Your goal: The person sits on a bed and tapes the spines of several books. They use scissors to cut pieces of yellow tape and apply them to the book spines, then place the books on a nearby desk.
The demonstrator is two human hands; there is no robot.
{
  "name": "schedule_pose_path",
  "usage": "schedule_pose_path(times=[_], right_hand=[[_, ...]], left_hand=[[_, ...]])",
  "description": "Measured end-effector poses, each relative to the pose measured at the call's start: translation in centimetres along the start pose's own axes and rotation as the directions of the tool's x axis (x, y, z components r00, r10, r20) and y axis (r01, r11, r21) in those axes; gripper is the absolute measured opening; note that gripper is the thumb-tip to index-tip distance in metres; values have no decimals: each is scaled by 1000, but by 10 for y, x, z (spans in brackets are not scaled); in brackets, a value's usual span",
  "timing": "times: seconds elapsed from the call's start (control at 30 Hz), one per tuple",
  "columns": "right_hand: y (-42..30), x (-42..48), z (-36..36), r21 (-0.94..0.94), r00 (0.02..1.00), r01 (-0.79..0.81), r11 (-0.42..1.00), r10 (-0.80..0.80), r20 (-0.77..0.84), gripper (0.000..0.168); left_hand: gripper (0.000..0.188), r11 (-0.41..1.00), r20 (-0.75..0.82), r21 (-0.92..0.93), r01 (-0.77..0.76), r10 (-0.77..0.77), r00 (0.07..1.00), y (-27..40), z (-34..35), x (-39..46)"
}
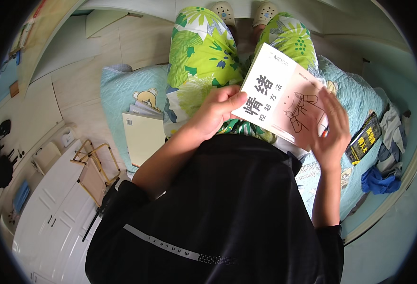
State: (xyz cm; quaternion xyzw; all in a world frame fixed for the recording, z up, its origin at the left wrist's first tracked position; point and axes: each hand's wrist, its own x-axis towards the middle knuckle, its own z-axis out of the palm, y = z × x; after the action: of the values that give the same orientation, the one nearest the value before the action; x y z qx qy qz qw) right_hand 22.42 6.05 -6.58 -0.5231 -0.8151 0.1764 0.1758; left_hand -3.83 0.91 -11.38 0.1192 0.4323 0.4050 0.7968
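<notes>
A paperback book point(276, 96) with a white and pink cover, large printed characters and a line drawing lies tilted above my lap. Its front cover faces up. My left hand point(217, 110) grips the lower left edge, thumb on the cover and fingers beneath. At the right side, my right hand point(331, 124) overlaps the cover with its fingers somewhat spread and blurred. Whether it grips the edge is not clear. Under the book are my legs in green and white leaf-patterned trousers point(205, 53).
I sit on a light blue quilted cover point(350, 78) with bear prints. Cream-covered books point(142, 136) lie by my left thigh. A dark book with yellow lettering point(364, 138) and crumpled clothes point(382, 179) are at right. A folding chair point(94, 177) stands near white cabinets point(48, 209).
</notes>
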Motion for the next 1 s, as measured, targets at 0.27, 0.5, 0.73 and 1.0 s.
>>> schedule_pose_path(times=[0.27, 0.5, 0.73, 1.0], right_hand=[[36, 33, 22, 43, 950, -291, 956, 283, 130, 31], [33, 48, 8, 91, 886, -438, 894, 413, 211, 28], [12, 46, -31, 575, 849, -525, 627, 337, 408, 33], [-32, 24, -9, 961, 931, -177, 214, 352, 94, 36]], left_hand=[[54, 997, 76, 73, 21, -27, 997, -6, -16, -3], [40, 992, -36, -3, -127, 127, 991, -7, -7, 13], [22, 909, -215, -41, -414, 397, 893, 34, 20, 28], [19, 863, -63, -68, -500, 496, 866, 65, 61, 9]])
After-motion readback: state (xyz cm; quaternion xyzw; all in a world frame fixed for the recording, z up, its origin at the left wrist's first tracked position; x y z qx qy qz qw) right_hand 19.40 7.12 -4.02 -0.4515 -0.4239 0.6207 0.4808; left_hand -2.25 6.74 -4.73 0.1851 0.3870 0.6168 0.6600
